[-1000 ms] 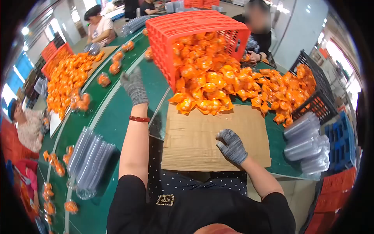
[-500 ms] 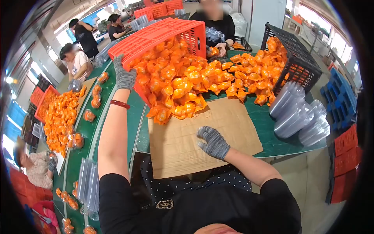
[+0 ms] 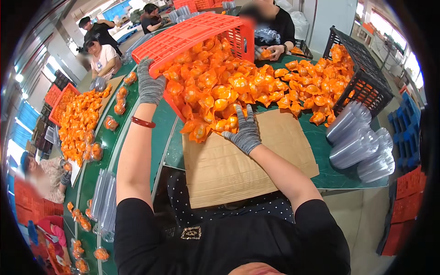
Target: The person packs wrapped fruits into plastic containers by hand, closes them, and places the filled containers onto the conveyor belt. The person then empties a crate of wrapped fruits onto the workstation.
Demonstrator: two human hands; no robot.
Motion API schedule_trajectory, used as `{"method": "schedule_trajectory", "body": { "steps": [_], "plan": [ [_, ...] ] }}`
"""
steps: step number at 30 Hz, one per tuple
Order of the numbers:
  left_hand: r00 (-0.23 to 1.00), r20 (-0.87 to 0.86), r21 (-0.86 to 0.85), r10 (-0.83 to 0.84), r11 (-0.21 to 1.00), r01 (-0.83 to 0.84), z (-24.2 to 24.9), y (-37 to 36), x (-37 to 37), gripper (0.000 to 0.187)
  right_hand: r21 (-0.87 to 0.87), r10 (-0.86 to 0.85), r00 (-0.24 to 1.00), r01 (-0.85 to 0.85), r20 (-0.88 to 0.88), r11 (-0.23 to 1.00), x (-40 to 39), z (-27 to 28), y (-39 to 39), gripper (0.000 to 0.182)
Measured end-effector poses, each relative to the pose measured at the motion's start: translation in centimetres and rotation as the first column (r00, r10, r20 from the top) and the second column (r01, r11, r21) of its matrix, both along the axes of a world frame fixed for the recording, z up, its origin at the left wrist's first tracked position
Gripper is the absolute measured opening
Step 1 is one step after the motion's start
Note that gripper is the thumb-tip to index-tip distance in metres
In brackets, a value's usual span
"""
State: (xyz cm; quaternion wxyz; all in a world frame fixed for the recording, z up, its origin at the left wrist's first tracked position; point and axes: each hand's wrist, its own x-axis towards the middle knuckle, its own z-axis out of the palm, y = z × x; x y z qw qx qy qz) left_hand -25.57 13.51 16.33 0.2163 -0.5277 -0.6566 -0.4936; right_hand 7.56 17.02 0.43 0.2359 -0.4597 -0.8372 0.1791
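Observation:
A red plastic crate (image 3: 178,39) lies tipped on its side, and a heap of orange-wrapped round fruits (image 3: 215,87) spills from its mouth. My left hand (image 3: 150,82), in a grey knitted glove, grips the crate's near left edge. Also gloved, my right hand (image 3: 246,130) has its fingers spread against the front of the heap, over the cardboard sheet (image 3: 247,169). No fruit is visibly enclosed in it. The cardboard lies on the green table at its near edge.
A tipped black crate (image 3: 366,68) with more wrapped fruits stands right, beside stacks of clear plastic tubs (image 3: 357,137). On the left, a green conveyor (image 3: 107,142) carries packed fruits. A person (image 3: 270,32) works across the table; others stand along the left.
My right hand has moved from above the cardboard up to the fruit heap, its fingers now spread against it. My left hand still holds the crate. The whole view has shifted slightly.

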Motion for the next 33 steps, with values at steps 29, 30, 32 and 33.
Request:
{"method": "schedule_trajectory", "body": {
  "steps": [29,30,32,33],
  "plan": [
    [0.991,0.114,-0.01,-0.076,0.997,0.078,-0.4,-4.3,-8.9,0.06,-0.001,0.16,0.986,-0.16,0.037,0.987,2.1,-0.4,0.1,0.097],
    [0.98,0.171,0.006,-0.098,0.995,0.098,-0.2,-4.5,-7.3,0.06,-0.017,0.163,0.986,-0.163,0.031,0.987,2.2,-0.2,0.2,0.096],
    [0.967,0.23,0.019,-0.106,0.994,0.104,0.3,-4.6,-5.5,0.061,-0.028,0.186,0.98,-0.185,0.069,0.982,2.4,0.4,0.5,0.095],
    [0.959,0.261,0.025,-0.112,0.994,0.109,0.3,-4.7,-5.0,0.062,-0.035,0.196,0.977,-0.193,0.089,0.98,2.4,0.4,0.5,0.095]
  ]
}}
